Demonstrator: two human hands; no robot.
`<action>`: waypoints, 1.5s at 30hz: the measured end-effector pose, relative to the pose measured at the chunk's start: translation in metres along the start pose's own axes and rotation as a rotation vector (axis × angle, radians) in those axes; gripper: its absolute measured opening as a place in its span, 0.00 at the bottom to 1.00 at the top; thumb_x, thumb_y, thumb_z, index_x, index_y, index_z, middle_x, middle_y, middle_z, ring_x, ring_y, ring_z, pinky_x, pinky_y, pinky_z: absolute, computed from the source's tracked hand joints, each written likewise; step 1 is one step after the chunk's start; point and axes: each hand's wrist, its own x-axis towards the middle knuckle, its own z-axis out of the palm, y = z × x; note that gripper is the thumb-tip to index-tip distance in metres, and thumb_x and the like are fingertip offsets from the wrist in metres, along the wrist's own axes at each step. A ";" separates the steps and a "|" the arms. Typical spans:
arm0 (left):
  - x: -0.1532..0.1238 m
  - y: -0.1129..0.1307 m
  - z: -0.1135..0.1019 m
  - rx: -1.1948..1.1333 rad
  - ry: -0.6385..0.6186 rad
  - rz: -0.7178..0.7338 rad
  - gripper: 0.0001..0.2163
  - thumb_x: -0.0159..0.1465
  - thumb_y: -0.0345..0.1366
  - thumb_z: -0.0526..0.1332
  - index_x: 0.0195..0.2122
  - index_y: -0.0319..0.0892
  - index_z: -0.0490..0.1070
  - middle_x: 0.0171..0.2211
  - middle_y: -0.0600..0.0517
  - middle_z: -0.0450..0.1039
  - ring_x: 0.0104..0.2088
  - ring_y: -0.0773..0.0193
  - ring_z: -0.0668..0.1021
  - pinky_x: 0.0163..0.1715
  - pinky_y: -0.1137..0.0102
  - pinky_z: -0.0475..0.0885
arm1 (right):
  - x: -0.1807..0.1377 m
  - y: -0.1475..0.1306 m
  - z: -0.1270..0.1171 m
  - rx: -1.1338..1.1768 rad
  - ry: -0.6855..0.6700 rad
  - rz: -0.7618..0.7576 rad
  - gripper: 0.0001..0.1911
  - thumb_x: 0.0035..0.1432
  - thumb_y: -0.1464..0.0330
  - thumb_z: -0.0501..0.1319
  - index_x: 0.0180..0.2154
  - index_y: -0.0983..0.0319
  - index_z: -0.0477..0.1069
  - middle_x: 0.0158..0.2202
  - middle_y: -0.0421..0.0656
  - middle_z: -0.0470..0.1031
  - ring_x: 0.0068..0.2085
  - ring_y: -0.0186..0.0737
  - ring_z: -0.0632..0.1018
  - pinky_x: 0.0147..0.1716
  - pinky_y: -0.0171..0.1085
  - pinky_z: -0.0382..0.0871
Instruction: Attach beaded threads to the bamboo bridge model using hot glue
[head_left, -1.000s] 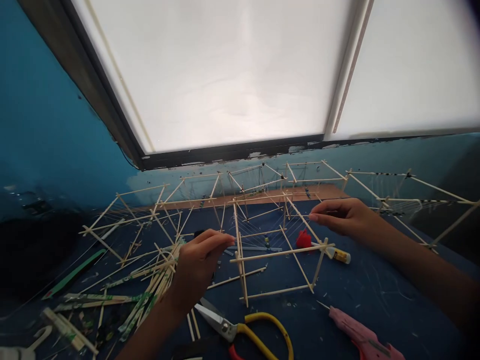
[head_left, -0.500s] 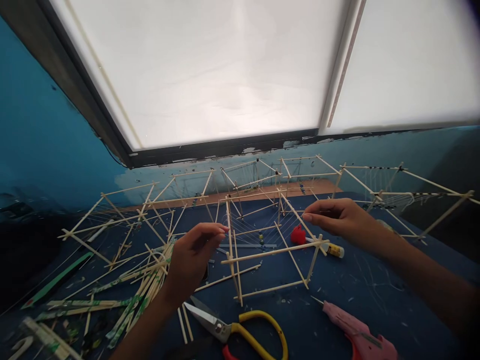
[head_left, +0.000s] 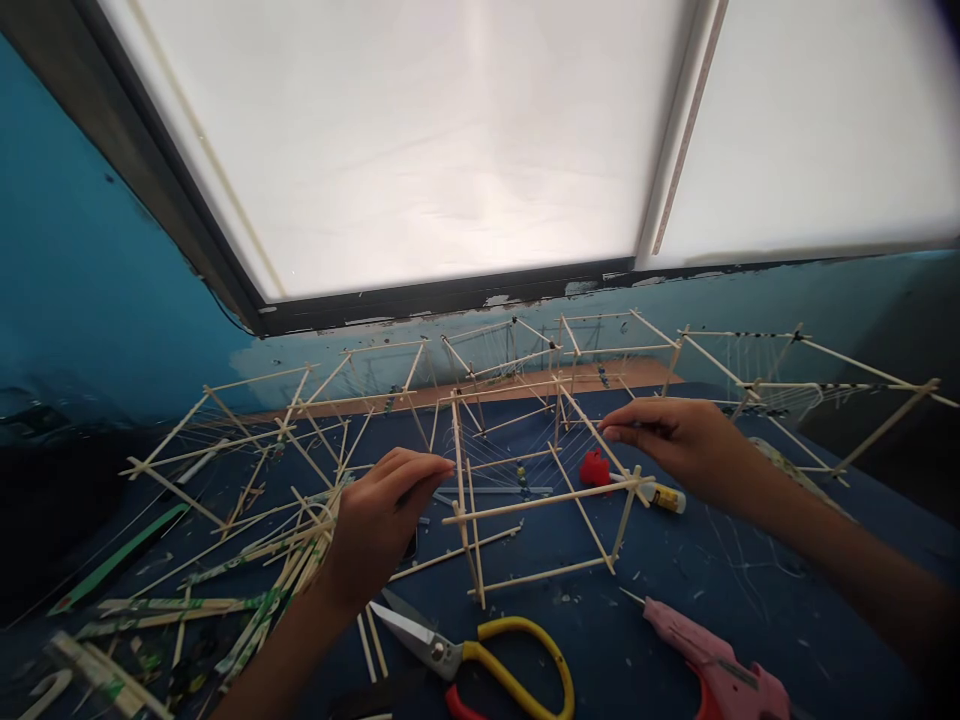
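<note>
A cuboid frame of thin wooden sticks (head_left: 551, 500) stands in front of me, with fine clear threads (head_left: 499, 445) strung between its two upper side sticks. My left hand (head_left: 386, 520) is closed in a pinch at the left upper stick. At the right upper stick, my right hand (head_left: 667, 435) pinches thumb against fingers. Whatever lies between the fingertips of either hand is too fine to make out. A small cluster of dark and yellow-green beads (head_left: 522, 476) shows within the frame, below the threads.
More stick frames (head_left: 225, 430) line the back by the wall. Loose sticks with green wrapping (head_left: 277, 590) lie left. Scissors with yellow and red handles (head_left: 465, 655) and a pink glue gun (head_left: 709, 650) are in front. A red object (head_left: 595, 468) and a yellow-labelled tube (head_left: 666, 498) lie right.
My right hand has shifted slightly left and is still pinched. My left hand stays almost in place at the left stick. The frame has not visibly moved.
</note>
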 end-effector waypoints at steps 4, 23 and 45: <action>0.001 0.002 0.001 0.062 -0.018 0.032 0.07 0.68 0.28 0.61 0.44 0.43 0.76 0.39 0.50 0.80 0.40 0.64 0.82 0.41 0.72 0.77 | 0.002 0.004 0.000 -0.121 -0.011 -0.152 0.16 0.68 0.68 0.54 0.45 0.57 0.81 0.42 0.45 0.84 0.41 0.47 0.83 0.39 0.43 0.77; 0.005 -0.010 -0.008 0.367 -0.052 0.514 0.15 0.67 0.23 0.60 0.54 0.39 0.72 0.43 0.44 0.81 0.43 0.57 0.80 0.46 0.62 0.77 | -0.011 0.019 -0.001 -0.200 -0.036 -0.492 0.22 0.66 0.77 0.51 0.54 0.57 0.75 0.49 0.48 0.80 0.47 0.45 0.82 0.40 0.40 0.77; 0.002 0.002 0.000 -0.327 -0.017 -0.363 0.05 0.67 0.38 0.63 0.39 0.44 0.76 0.41 0.51 0.81 0.39 0.63 0.82 0.37 0.73 0.78 | -0.006 0.007 -0.009 -0.361 -0.135 -0.645 0.23 0.64 0.83 0.50 0.53 0.61 0.74 0.47 0.49 0.79 0.45 0.43 0.81 0.38 0.38 0.76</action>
